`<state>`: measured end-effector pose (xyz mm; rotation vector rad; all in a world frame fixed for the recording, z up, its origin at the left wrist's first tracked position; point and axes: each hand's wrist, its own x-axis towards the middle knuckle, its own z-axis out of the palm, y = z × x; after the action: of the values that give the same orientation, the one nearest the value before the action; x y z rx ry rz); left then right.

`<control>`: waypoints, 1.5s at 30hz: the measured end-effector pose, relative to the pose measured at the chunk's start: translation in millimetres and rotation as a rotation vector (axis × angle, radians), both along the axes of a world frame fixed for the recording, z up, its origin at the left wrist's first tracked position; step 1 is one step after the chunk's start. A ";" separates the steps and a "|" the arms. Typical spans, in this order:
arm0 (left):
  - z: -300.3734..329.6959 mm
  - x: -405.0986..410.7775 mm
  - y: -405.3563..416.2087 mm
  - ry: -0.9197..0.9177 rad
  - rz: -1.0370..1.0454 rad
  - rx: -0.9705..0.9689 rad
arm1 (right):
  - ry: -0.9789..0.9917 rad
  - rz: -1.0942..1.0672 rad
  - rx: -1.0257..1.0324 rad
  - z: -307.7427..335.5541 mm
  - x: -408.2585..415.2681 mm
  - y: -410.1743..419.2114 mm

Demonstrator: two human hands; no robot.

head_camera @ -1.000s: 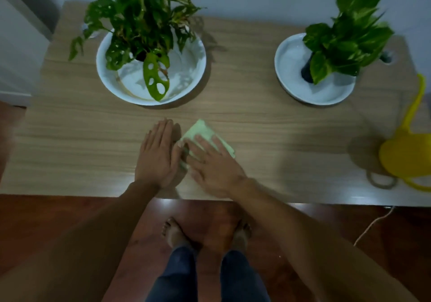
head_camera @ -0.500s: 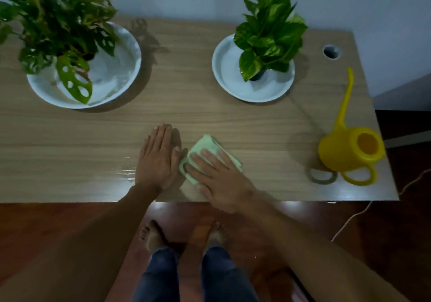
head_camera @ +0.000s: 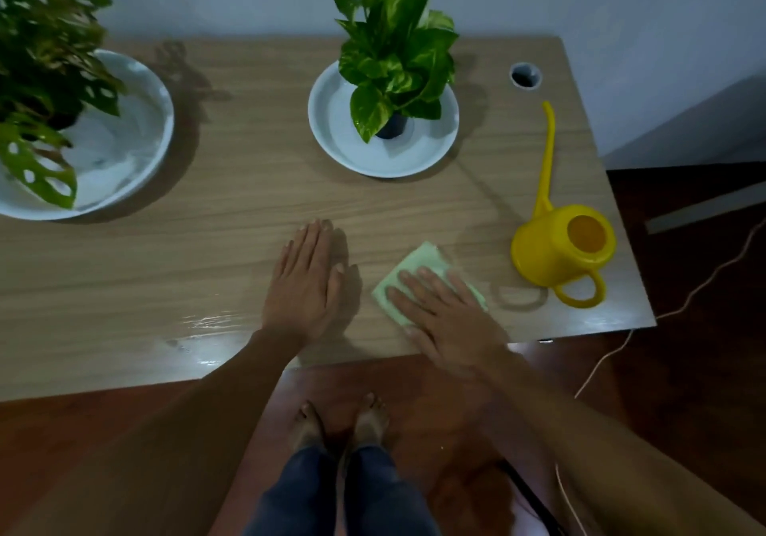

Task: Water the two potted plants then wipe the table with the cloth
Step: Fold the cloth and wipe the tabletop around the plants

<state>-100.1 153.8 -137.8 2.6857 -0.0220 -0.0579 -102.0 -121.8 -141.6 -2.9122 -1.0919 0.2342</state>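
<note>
Our right hand (head_camera: 449, 311) lies flat with fingers spread, palm pressing down on the pale green cloth (head_camera: 418, 274), not gripping it; the cloth sits on the wooden surface (head_camera: 232, 220) near its front edge. Our left hand (head_camera: 306, 287) rests just beside it, also flat and released, fingers together, holding nothing, a narrow strip of bare wood between it and the cloth. A wet sheen (head_camera: 207, 324) shows on the wood to the left of our left wrist. To the right of the cloth stands the yellow watering can (head_camera: 555, 253), upright, its long spout pointing away from us. Farther back, the pothos plant (head_camera: 393, 50) stands in its white dish (head_camera: 364, 158). At the far left, the hole-leaved plant (head_camera: 41, 92) sits in a larger white dish (head_camera: 136, 137).
</note>
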 end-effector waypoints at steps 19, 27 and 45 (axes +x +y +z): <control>1.2 -44.0 91.3 0.053 0.179 0.090 | 0.104 -0.569 0.082 -2.6 71.9 34.8; 20.0 -30.0 84.0 0.047 0.138 0.040 | 0.141 0.059 0.159 2.3 -34.2 162.1; 124.7 12.1 -20.1 0.833 0.103 -1.108 | 1.622 -1.187 1.414 138.2 11.0 35.4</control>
<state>-88.1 133.7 -13.1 1.4068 0.2607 -0.8435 -91.0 -86.3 -3.4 -0.9124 0.5959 0.8938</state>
